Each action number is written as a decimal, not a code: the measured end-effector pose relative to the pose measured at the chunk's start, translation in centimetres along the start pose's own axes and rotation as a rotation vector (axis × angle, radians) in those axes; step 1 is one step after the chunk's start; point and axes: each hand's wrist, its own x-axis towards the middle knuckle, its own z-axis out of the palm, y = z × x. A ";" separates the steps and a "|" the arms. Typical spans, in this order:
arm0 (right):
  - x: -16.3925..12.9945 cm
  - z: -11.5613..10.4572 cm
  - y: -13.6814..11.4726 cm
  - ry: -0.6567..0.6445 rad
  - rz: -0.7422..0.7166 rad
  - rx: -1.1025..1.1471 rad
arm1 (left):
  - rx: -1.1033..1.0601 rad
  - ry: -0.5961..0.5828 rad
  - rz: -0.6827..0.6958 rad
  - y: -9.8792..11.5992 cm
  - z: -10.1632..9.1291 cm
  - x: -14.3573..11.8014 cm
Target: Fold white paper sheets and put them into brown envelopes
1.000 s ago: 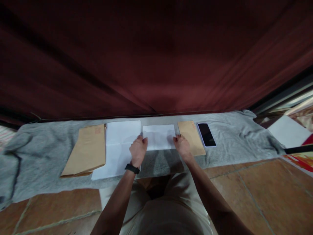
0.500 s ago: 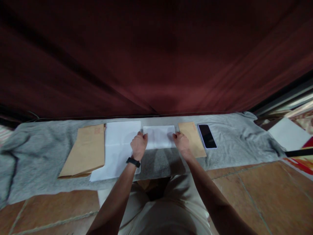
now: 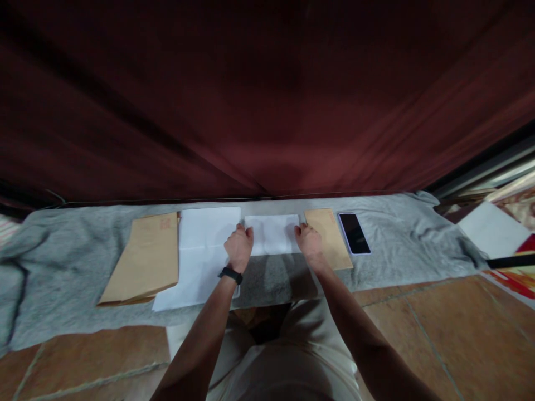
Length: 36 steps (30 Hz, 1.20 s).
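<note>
A folded white sheet of paper lies flat on a grey cloth in front of me. My left hand, with a black band on the wrist, presses its fingers on the sheet's left edge. My right hand presses on the sheet's right edge. Both hands rest flat on the paper rather than lifting it. An unfolded white sheet lies just left of my left hand. A brown envelope lies just right of my right hand.
A larger stack of brown envelopes lies at the left. A black phone rests right of the small envelope. A dark red curtain hangs behind the cloth. Tiled floor lies below; a white sheet sits at far right.
Both hands slid slightly up along the side edges of the folded sheet, which now looks a little shorter and flatter. Nothing else has moved.
</note>
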 end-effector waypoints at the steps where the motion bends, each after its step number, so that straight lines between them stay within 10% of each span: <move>1: 0.0 0.0 0.0 0.007 -0.003 -0.003 | 0.000 0.004 0.002 0.0 0.1 0.0; 28: 0.3 0.5 -0.2 0.036 -0.004 -0.014 | 0.018 0.035 0.069 0.7 -0.1 -0.8; 36: 0.4 0.8 -0.1 0.036 -0.022 -0.036 | -0.007 0.157 0.317 1.4 0.2 -4.3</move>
